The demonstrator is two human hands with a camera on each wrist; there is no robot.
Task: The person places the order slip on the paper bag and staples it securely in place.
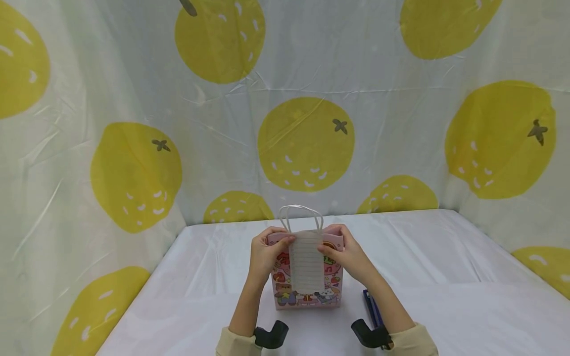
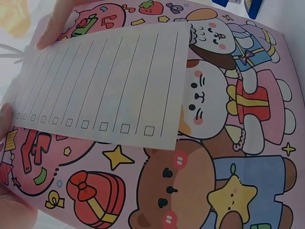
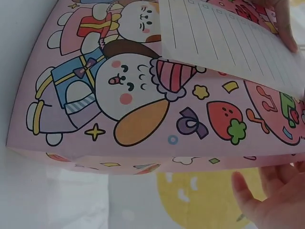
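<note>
On the left, the table [image 1: 187, 291] has a slanting side edge that meets the curtain [image 1: 213, 148], and a broad stretch of white cloth lies between that edge and the left arm. The left hand [image 1: 267, 253] pinches the top left of a pink paper bag [image 1: 282, 274], thumb in front, near the left edge of a lined sheet of paper [image 1: 307, 269]. The bag is upright in the middle of the table; whether its base touches the cloth, I cannot tell. The sheet covers the middle of its front, and the bag's pale handles [image 1: 303, 210] loop above. The right hand [image 1: 349, 253] pinches the top right, its thumb on the sheet's right edge. Just beside the right forearm and partly behind it lies a dark blue thing [image 1: 372, 307]; beyond, wide cloth runs to the table's right edge.

The left wrist view shows small tick boxes along the sheet's lines and a bear holding a star. The right wrist view alone shows the bag's side panel clearly, with right fingers [image 3: 244, 191] beyond it.
</note>
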